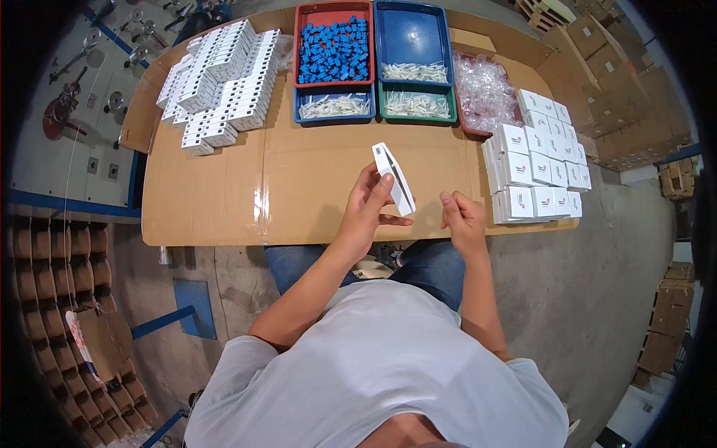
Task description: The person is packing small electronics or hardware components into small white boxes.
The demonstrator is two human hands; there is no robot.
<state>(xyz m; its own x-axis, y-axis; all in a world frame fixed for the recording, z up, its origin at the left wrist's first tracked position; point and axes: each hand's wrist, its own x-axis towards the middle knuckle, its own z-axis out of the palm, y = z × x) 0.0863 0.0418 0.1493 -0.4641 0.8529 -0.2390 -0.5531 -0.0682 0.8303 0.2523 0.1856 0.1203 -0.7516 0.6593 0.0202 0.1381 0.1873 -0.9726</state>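
Observation:
My left hand (362,211) is closed on a slim white carton (393,179), held tilted above the near part of the cardboard-covered table. A dark slit along the carton's length shows that it is parted there. What lies inside is hidden. To the right, apart from the carton, my right hand (464,218) is closed with its fingers curled; anything within them is too small or hidden to make out. Nearest to that hand stands a stack of white boxes (538,168) with small printed marks.
More white cartons (224,82) are piled at the far left. Along the back are a red tray (336,13) of blue clips, blue trays (409,37) (334,119) and a green tray (418,120) with white sticks. Clear plastic pieces (485,89) fill another tray.

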